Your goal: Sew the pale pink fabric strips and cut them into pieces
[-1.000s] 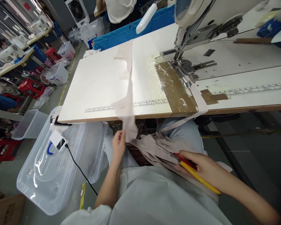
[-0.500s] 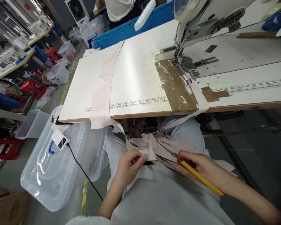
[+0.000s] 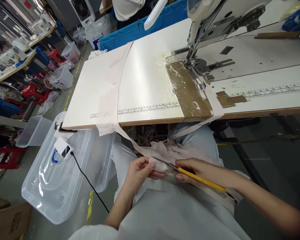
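Observation:
Pale pink fabric strips [image 3: 182,151] lie gathered over my lap. My left hand [image 3: 141,171] pinches a piece of the fabric between thumb and fingers. Yellow-handled scissors [image 3: 202,180] are held in my right hand [image 3: 197,171], their blades pointing left at the fabric beside my left fingertips. One strip [image 3: 130,140] runs from my left hand up to the pink fabric [image 3: 107,106] draped across the table's left part. Another strip [image 3: 215,103] hangs over the front edge below the sewing machine [image 3: 197,40]. The blade tips touch or overlap the fabric; exactly which, I cannot tell.
The white table [image 3: 145,83] has a printed ruler along its front edge and brown tape near the machine. To the left stands a clear lidded bin [image 3: 57,173] with a white device [image 3: 63,146] and black cable on it. Another person [image 3: 127,10] is behind the blue cloth.
My right hand and the scissors have moved left, bringing the blades close to my left hand. The strip from the table to my left hand now looks straighter.

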### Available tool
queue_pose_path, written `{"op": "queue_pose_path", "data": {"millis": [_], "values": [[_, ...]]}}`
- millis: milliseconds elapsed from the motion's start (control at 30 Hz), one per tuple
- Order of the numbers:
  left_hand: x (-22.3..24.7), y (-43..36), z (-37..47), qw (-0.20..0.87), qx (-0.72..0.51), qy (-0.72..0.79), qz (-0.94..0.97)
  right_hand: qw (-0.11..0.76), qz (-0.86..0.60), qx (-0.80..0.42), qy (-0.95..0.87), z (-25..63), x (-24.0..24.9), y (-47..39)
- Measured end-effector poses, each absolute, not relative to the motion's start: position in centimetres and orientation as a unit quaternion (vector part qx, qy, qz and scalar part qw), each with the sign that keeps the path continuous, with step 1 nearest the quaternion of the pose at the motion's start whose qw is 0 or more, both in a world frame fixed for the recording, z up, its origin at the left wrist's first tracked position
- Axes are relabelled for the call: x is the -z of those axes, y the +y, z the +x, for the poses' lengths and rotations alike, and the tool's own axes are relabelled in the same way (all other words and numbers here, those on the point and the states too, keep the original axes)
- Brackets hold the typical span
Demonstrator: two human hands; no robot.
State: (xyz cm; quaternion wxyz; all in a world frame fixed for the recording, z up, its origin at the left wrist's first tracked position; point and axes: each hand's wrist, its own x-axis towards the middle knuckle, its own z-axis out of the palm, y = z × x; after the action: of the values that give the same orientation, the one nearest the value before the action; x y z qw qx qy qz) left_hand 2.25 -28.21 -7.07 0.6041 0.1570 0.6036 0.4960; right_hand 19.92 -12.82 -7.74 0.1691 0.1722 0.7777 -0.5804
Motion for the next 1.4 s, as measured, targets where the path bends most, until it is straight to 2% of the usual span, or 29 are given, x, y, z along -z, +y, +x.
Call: {"op": "queue_pose_path", "data": {"millis": [233,467,667,1167,1400], "values": [[8.1,-28.5,1.5,0.595,-0.501,0.611,0.148,0.206,0.161,0.590,0.764,19.3,7.2,-12.5],[8.3,-28.5,1.3,0.596,-0.506,0.606,0.148,0.174,0.185,0.428,0.867,19.4,8.0,-12.7],[8.4,-28.6,1.3,0.594,-0.514,0.601,0.148,0.122,0.194,0.366,0.902,19.6,8.3,-13.5],[8.8,-28.9,1.8,0.603,-0.505,0.597,0.156,0.097,0.184,0.338,0.918,19.2,7.5,-13.7],[8.6,-28.6,1.8,0.600,-0.482,0.614,0.174,0.113,0.218,0.358,0.901,19.2,7.9,-13.4]]}}
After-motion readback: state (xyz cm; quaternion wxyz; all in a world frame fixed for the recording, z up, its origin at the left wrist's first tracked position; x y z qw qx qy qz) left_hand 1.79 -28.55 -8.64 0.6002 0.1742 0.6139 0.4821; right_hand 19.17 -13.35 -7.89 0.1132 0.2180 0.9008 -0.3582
